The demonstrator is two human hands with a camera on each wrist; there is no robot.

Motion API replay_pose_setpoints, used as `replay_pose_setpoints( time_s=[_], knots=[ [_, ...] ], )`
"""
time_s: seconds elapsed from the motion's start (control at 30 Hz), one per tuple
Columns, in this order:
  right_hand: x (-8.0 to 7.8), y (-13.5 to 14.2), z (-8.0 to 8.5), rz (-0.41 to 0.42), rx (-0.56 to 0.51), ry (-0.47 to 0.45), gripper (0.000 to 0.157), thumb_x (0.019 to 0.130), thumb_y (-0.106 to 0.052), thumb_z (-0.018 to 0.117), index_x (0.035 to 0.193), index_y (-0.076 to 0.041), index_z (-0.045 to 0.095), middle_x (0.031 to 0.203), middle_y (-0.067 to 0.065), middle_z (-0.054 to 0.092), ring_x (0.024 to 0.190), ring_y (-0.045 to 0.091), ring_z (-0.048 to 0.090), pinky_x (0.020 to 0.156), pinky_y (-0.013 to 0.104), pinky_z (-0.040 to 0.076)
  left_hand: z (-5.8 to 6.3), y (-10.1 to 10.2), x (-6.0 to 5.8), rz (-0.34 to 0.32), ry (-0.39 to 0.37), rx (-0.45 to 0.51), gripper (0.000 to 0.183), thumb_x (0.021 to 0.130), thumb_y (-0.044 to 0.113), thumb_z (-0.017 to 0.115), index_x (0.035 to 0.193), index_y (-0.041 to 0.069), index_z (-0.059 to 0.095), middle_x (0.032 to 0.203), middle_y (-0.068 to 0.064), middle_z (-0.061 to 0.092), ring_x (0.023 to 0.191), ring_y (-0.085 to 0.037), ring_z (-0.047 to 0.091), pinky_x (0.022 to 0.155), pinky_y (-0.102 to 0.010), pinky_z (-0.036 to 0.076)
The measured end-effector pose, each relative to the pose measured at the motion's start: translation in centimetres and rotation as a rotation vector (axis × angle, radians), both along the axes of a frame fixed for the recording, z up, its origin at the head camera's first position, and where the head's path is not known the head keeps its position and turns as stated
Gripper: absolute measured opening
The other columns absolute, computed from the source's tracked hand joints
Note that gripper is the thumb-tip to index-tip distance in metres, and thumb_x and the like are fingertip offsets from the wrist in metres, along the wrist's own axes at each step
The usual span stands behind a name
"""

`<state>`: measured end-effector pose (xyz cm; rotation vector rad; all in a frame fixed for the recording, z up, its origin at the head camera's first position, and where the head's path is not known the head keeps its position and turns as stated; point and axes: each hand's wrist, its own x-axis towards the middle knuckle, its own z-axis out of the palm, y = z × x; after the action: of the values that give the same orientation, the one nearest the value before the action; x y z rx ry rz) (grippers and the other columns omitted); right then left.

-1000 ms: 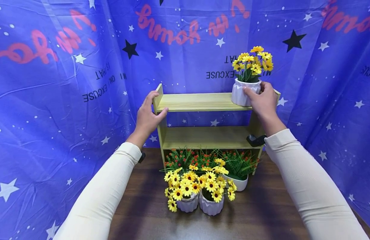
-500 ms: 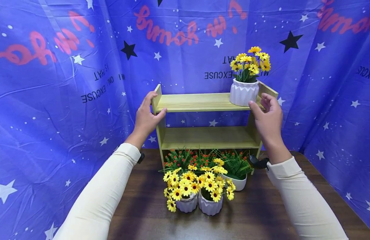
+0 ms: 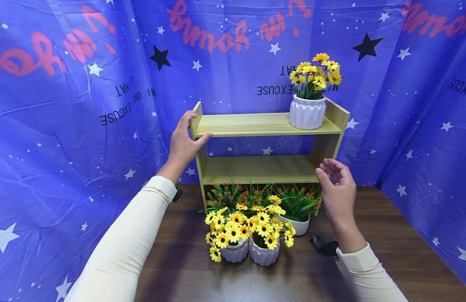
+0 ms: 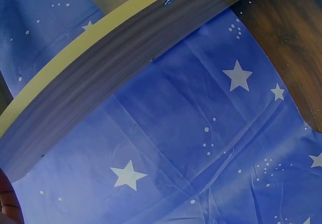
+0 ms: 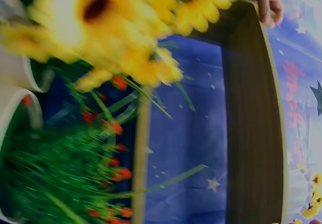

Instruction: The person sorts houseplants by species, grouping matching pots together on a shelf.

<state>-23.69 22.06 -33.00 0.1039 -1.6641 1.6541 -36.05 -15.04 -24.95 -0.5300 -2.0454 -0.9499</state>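
Observation:
A pale wooden two-tier shelf (image 3: 248, 125) stands on the table. My left hand (image 3: 183, 142) grips its upper left side, thumb at the front edge, fingers over the side panel. In the left wrist view that panel (image 4: 126, 48) fills the upper left, with little of the hand visible. A pot of yellow artificial flowers (image 3: 307, 111) sits upright on the top board, near the right end. Below it, my right hand (image 3: 338, 191) hangs in the air by the shelf's right side, fingers loosely bent and holding nothing.
Two white pots of yellow flowers (image 3: 234, 252) stand side by side on the brown table (image 3: 217, 285) in front. Behind them, green plants with red blossoms (image 3: 255, 196) fill the space under the lower board, one in a white planter (image 3: 300, 227). A blue starry curtain (image 3: 233, 75) hangs behind.
My right hand has let go of the flower pot on the top board, then moved down and away from it. The left hand stays on the shelf.

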Motion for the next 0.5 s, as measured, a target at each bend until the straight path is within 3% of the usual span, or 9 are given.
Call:
replay_pose_setpoints(
  time_s=[0.3, 0.5],
  knots=[
    [1.7, -0.3, -4.4, 0.007, -0.015, -0.029, 0.038, 0.090, 0.004, 0.067, 0.126, 0.010, 0.056, 0.114, 0.000, 0.066, 0.105, 0.014, 0.063, 0.086, 0.014, 0.049, -0.1, 0.2, 0.3, -0.025, 0.011, 0.018, 0.065, 0.080, 0.027, 0.084, 0.132, 0.006, 0.050, 0.146, -0.004, 0.048, 0.131, -0.023, 0.048, 0.107, -0.038, 0.038],
    [2.8, 0.0, -6.6, 0.013, -0.006, -0.069, 0.038, 0.090, 0.007, 0.066, 0.126, 0.012, 0.055, 0.113, -0.004, 0.066, 0.106, 0.013, 0.062, 0.087, 0.013, 0.048, -0.1, 0.3, 0.3, -0.033, 0.001, 0.022, 0.065, 0.082, 0.026, 0.083, 0.133, 0.004, 0.049, 0.148, -0.003, 0.046, 0.135, -0.021, 0.043, 0.111, -0.034, 0.034]
  ],
)
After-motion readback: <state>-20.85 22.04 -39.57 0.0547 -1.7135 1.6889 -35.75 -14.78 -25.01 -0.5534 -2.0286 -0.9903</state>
